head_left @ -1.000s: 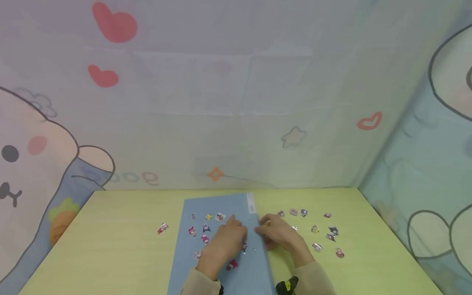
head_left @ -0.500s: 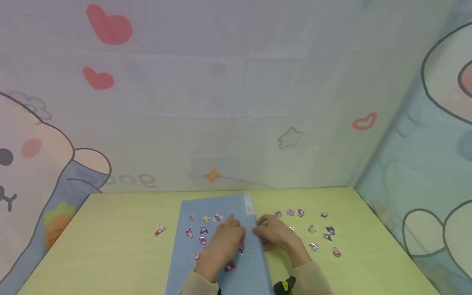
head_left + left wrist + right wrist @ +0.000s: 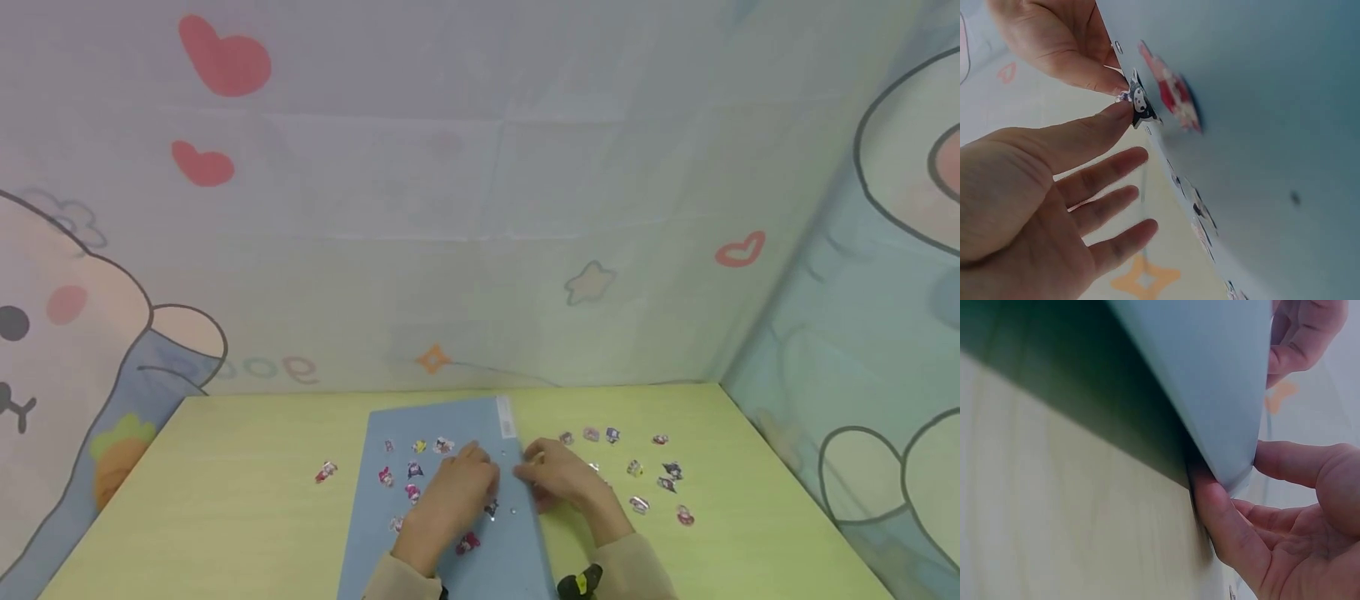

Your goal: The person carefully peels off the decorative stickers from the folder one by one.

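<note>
A light-blue folder lies on the table with several small cartoon stickers on it. My left hand is over the folder; in the left wrist view its straight thumb presses at a small purple-and-white sticker, mostly hidden by the thumb tip. The other fingers in that view are spread and apart from the folder. Next to the thumb is a black-and-white character sticker. My right hand grips the folder's right edge; in the right wrist view its forefinger is underneath and its thumb at the edge.
Several loose stickers, one of them a dark one, lie right of the folder on the yellow table. A single red-and-white sticker lies to its left. A printed cloth hangs behind the table.
The head view has shifted slightly. Both hands stay in nearly the same place on the folder, and the stickers have not moved.
</note>
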A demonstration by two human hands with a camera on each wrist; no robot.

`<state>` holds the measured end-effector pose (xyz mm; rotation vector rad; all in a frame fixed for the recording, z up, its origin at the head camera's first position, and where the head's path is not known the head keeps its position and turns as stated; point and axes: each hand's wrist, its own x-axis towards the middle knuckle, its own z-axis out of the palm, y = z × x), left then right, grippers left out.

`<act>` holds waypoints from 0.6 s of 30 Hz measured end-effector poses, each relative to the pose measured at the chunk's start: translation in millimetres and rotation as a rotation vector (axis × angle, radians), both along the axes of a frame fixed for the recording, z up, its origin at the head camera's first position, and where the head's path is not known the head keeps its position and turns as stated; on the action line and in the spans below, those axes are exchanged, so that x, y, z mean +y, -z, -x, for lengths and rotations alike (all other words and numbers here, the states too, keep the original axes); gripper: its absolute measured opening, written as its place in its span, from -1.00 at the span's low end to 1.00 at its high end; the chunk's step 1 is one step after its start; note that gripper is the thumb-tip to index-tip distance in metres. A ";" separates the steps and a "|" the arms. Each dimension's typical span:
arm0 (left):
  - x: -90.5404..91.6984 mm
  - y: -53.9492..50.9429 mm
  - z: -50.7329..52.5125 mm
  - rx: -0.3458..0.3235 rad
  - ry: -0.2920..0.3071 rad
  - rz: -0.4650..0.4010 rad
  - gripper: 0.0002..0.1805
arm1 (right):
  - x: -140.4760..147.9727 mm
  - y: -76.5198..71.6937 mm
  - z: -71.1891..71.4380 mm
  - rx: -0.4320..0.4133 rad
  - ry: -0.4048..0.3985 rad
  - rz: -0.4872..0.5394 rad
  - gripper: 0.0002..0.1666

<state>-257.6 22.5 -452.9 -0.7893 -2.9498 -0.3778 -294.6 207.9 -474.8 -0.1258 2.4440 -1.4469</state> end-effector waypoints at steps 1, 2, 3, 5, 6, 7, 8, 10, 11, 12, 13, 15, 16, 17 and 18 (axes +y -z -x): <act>-0.1 0.6 -0.5 0.008 0.002 0.000 -0.79 | -0.1 0.3 -0.4 0.000 -0.001 0.000 -0.46; -0.1 1.0 -0.9 0.012 0.001 -0.001 -0.79 | -0.2 0.6 -0.8 -0.001 -0.001 -0.001 -0.46; -0.1 1.7 -1.4 0.015 -0.001 -0.004 -0.80 | -0.2 0.9 -1.3 -0.001 -0.001 0.001 -0.46; 0.1 1.3 -0.7 0.019 -0.005 -0.011 -0.82 | -0.1 0.8 -0.8 0.000 -0.001 0.001 -0.46; 0.0 0.3 -0.7 0.019 -0.008 -0.015 -0.83 | -0.1 0.7 -0.7 0.000 -0.002 0.003 -0.46; -0.3 -0.2 -0.7 0.023 -0.010 -0.017 -0.85 | -0.1 0.7 -0.5 -0.001 -0.003 0.003 -0.46; -0.8 -1.1 -0.8 0.026 -0.011 -0.021 -0.86 | 0.0 0.6 -0.5 -0.004 -0.004 0.003 -0.46; -2.3 -2.8 -0.5 0.055 -0.006 -0.023 -0.88 | 0.2 0.7 -0.2 -0.006 -0.007 0.005 -0.45; -3.4 -3.9 -0.2 0.073 -0.001 -0.023 -0.88 | 0.3 0.7 -0.1 -0.005 -0.007 0.004 -0.45; -4.7 -4.9 0.3 0.095 0.005 -0.020 -0.88 | 0.4 0.6 0.1 -0.004 -0.008 0.004 -0.45; -6.3 -5.9 1.0 0.117 0.013 -0.019 -0.87 | 0.4 0.5 0.3 -0.005 -0.006 0.001 -0.45; -10.3 -8.5 2.4 0.150 0.020 -0.021 -0.86 | 0.2 0.0 0.4 -0.003 -0.004 -0.006 -0.45; -12.8 -9.8 3.2 0.151 0.018 -0.025 -0.86 | 0.0 -0.5 0.3 -0.001 -0.002 -0.009 -0.45; -15.7 -11.5 3.5 0.140 0.018 -0.037 -0.86 | -0.1 -0.6 0.1 0.002 -0.002 -0.012 -0.45; -19.0 -13.1 3.6 0.132 0.022 -0.051 -0.85 | -0.4 -0.8 -0.1 0.001 -0.002 -0.013 -0.45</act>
